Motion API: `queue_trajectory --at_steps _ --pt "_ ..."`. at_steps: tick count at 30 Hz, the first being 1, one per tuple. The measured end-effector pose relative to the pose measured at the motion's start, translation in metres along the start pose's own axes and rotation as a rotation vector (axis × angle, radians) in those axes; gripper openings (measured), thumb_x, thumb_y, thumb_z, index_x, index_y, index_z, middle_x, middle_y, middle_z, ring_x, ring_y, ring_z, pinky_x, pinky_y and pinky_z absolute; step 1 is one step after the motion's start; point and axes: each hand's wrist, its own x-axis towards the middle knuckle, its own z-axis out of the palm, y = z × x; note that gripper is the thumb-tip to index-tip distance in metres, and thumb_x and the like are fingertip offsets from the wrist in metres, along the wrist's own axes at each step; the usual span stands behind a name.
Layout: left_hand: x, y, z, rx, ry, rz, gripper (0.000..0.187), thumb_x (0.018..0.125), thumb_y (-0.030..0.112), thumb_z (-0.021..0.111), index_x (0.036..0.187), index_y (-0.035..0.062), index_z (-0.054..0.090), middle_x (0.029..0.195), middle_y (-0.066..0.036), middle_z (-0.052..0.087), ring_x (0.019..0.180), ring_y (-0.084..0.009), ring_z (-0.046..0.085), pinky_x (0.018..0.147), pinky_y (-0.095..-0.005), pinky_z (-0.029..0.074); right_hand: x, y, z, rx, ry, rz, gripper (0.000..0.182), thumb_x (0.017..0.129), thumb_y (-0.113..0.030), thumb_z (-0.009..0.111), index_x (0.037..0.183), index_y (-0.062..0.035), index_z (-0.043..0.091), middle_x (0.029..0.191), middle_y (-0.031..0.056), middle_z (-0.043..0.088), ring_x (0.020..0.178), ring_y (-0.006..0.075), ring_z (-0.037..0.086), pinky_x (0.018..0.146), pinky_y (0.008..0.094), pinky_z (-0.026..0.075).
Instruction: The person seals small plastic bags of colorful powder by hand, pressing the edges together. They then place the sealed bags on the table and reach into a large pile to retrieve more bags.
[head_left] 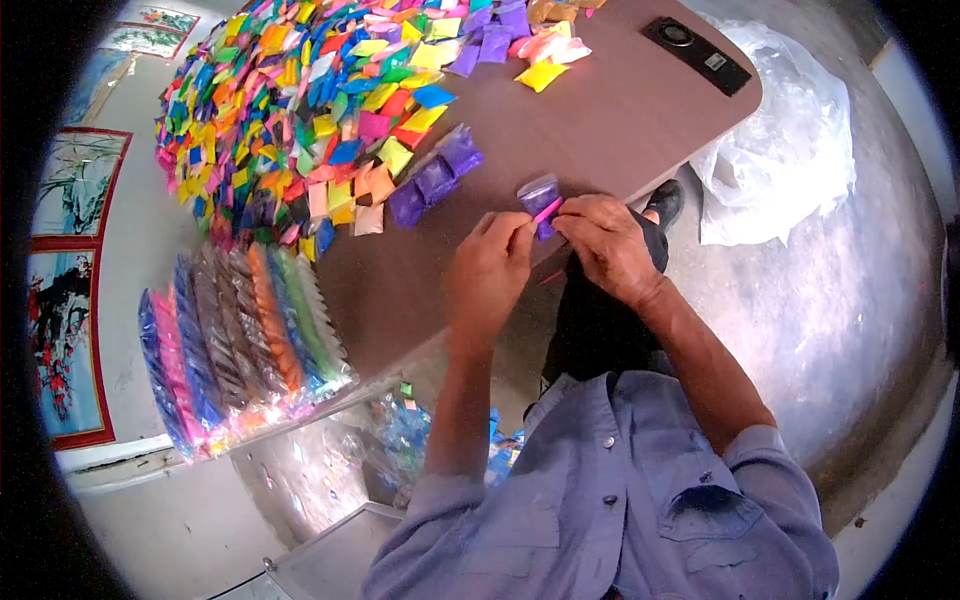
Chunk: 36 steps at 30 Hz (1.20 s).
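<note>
A small clear bag with purple contents (537, 194) is between my hands at the front edge of the brown table. A thin bright pink strip (548, 209) crosses the bag. My left hand (490, 262) is closed at the bag's left side, fingertips pinched at one end of the strip. On the other side, the fingers of my right hand (607, 243) pinch the strip's other end. The fingertips partly hide the lower bag. A joined row of purple packets (436, 180) lies on the table to the left of the bag.
A large heap of small coloured packets (290, 120) covers the table's left and far side. Long bundles in clear wrap (240, 330) lie at the left edge. A black device with a round dial (697, 55) sits at the far right corner, beside a big translucent plastic bag (780, 130).
</note>
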Motion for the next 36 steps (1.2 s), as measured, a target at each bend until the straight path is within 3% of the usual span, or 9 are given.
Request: queue_trajectory --at_steps 9,12,14,18,20,25,31,33,36 --pt "0.035 -0.019 0.006 0.166 -0.016 0.163 0.009 0.09 0.01 0.073 0.095 0.0029 0.07 0.083 -0.016 0.068 0.074 -0.035 0.067 0.067 -0.0433 0.052 0.001 0.0 -0.001 -0.009 -0.008 0.012 0.035 0.078 0.001 0.071 0.113 -0.0052 0.07 0.119 0.0129 0.067 0.114 0.0345 0.063 0.101 0.0464 0.049" --pt "0.046 -0.023 0.006 0.188 -0.02 0.171 0.008 0.09 0.01 0.073 0.094 0.0032 0.07 0.084 -0.017 0.068 0.076 -0.0367 0.067 0.067 -0.0443 0.052 0.002 0.0 -0.001 -0.008 -0.005 0.016 0.035 0.078 0.001 0.071 0.112 -0.0056 0.07 0.118 0.0125 0.067 0.114 0.0344 0.063 0.101 0.0463 0.049" --pt "0.045 -0.022 0.005 0.137 -0.029 0.145 0.009 0.09 0.01 0.073 0.094 0.0034 0.07 0.084 -0.017 0.068 0.077 -0.0375 0.067 0.068 -0.045 0.052 0.003 0.0 -0.003 -0.05 -0.001 -0.018 0.024 0.083 -0.001 0.073 0.107 -0.0047 0.072 0.113 0.012 0.068 0.107 0.0327 0.065 0.094 0.042 0.052" --pt "0.036 -0.004 0.003 0.098 -0.064 0.155 0.009 0.091 0.012 0.071 0.094 0.0036 0.069 0.084 -0.017 0.068 0.078 -0.0389 0.067 0.068 -0.046 0.053 0.002 0.001 -0.002 -0.031 -0.003 -0.011 0.024 0.084 -0.001 0.073 0.108 -0.0046 0.072 0.114 0.012 0.068 0.107 0.0329 0.065 0.094 0.0421 0.052" --pt "0.036 -0.004 0.005 0.134 -0.077 0.162 0.009 0.092 0.012 0.071 0.094 0.0036 0.069 0.083 -0.017 0.068 0.077 -0.0393 0.067 0.068 -0.0463 0.053 0.0 0.004 0.001 0.0 0.012 -0.004 0.036 0.077 0.001 0.072 0.112 -0.0059 0.07 0.118 0.012 0.067 0.113 0.0342 0.063 0.098 0.0462 0.05" --pt "0.052 -0.023 0.015 0.192 -0.05 0.183 0.009 0.092 0.012 0.069 0.093 0.0028 0.068 0.084 -0.018 0.068 0.078 -0.0409 0.067 0.068 -0.0476 0.052 0.003 0.003 -0.001 -0.022 0.01 -0.006 0.03 0.08 0.0 0.073 0.11 -0.0052 0.072 0.115 0.0119 0.068 0.111 0.0334 0.064 0.096 0.0439 0.051" --pt "0.034 -0.025 0.006 0.019 -0.005 0.05 0.007 0.092 0.011 0.069 0.092 0.0041 0.068 0.083 -0.016 0.067 0.077 -0.036 0.066 0.068 -0.0443 0.052 0.006 -0.001 -0.005 -0.039 0.01 -0.011 0.022 0.084 -0.002 0.074 0.106 -0.0051 0.073 0.111 0.0115 0.069 0.107 0.0325 0.066 0.093 0.0417 0.053" --pt "0.019 -0.015 0.001 -0.059 0.016 -0.028 0.012 0.093 0.012 0.073 0.096 0.001 0.072 0.082 -0.013 0.069 0.071 -0.0226 0.067 0.067 -0.0344 0.052 0.006 -0.001 -0.003 -0.032 0.014 -0.025 0.021 0.085 -0.002 0.074 0.106 -0.0053 0.073 0.11 0.0114 0.069 0.106 0.0324 0.066 0.093 0.0416 0.053" --pt "0.003 -0.02 0.003 -0.042 0.026 -0.126 0.014 0.094 0.013 0.072 0.097 -0.0002 0.072 0.082 -0.011 0.07 0.071 -0.0194 0.066 0.068 -0.0329 0.052 0.003 0.002 0.0 0.002 0.008 -0.01 0.035 0.077 0.0 0.072 0.112 -0.0057 0.072 0.117 0.0123 0.068 0.111 0.0338 0.065 0.097 0.0444 0.051"
